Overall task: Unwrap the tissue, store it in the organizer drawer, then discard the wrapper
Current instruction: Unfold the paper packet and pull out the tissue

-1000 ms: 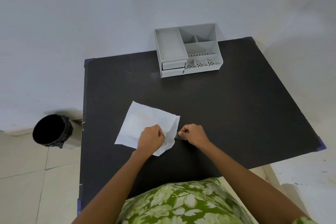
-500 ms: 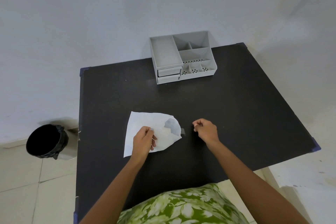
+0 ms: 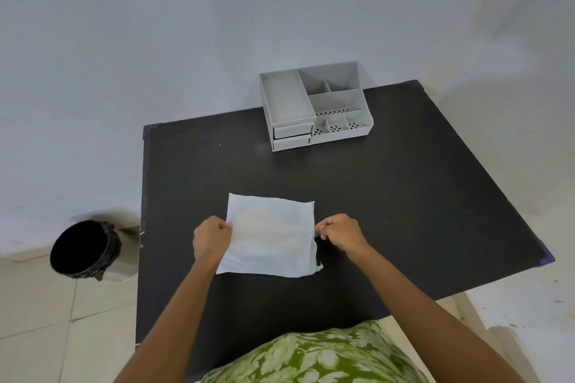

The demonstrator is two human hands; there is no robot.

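1. I see the tissue (image 3: pixel 270 236) spread flat between my hands: left hand (image 3: pixel 212 238) pinches its left edge, right hand (image 3: pixel 339 232) pinches its right edge.
2. Bare dark table (image 3: pixel 404 196) surrounds it; the organizer (image 3: pixel 314 107) stands well apart at the far edge, drawers closed.
3. A black-lined bin (image 3: pixel 85 250) sits on the floor to the left, beside the table; a pale wall is behind.

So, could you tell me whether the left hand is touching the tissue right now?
Touching. The head view shows the left hand pinching the left edge of the tissue, with its fingertips overlapping the sheet and no gap between them.
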